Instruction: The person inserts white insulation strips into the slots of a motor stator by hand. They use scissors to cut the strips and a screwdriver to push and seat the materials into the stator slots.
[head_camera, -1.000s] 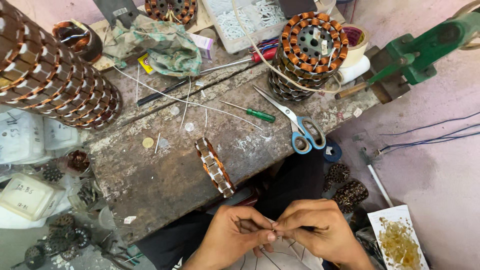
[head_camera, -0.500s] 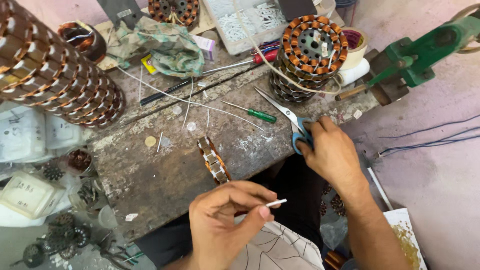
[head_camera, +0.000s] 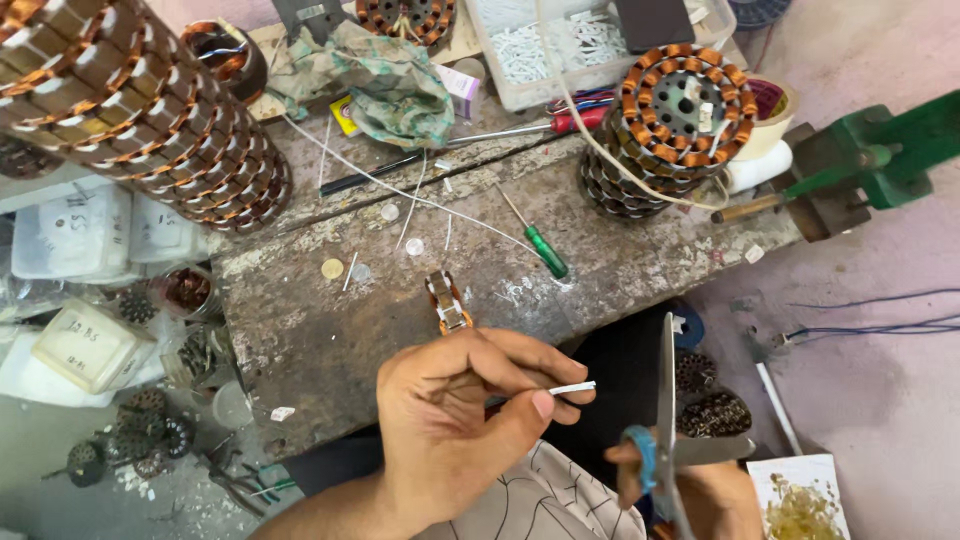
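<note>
Two hands: left hand (head_camera: 455, 420) pinches white sleeve (head_camera: 572, 387); right hand (head_camera: 700, 490) grips scissors (head_camera: 665, 420).

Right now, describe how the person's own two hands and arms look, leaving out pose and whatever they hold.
Both hands are bare: no gloves, rings or watch show on the left hand or the right hand. The left forearm is bare, with no sleeve showing. The right hand is mostly cut off at the frame's bottom.

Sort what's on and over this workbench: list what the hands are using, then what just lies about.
In use:
left hand pinching white sleeve
right hand holding scissors

Lying about:
green screwdriver
red screwdriver
wound stator stack
crumpled cloth
tape roll
</note>
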